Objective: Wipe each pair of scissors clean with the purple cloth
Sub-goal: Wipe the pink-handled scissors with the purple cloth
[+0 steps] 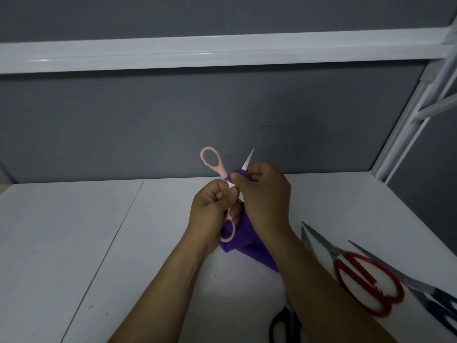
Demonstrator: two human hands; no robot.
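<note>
Near edge, 5 o'clock: black scissors (288,315) lie on the table (74,243), blades hidden under the right forearm.
4 o'clock: red scissors (368,278) lie flat with the blades slightly parted, tips toward 11 o'clock. Just beside them on the outer side lie teal scissors (442,299), cut off by the right edge of the view, blade also toward 11 o'clock. Whether the two pairs touch cannot be told.

Centre: both hands are raised above the table, with the pink scissors (220,169) between them.
- Left hand (212,206): grip closed round the pink shank by the pivot. One loop hangs below the hand; the other stands free toward 11 o'clock.
- Right hand (264,196): grip pinching the cloth (249,243) round one blade. The bare tip sticks out above the knuckles toward 1 o'clock.
- The cloth bunches at the fingers and hangs down between the wrists. Its tail reaches toward 5 o'clock, and contact with the table is unclear.

Open room: from centre out to 9 o'clock the table surface is bare, crossed by a seam (111,243) running 7 to 12 o'clock.

Far: the table's back edge meets a grey wall (123,125). A white post (405,129) rises at the right back corner, about 2 o'clock. A white rail (222,53) crosses the wall at 12 o'clock.
</note>
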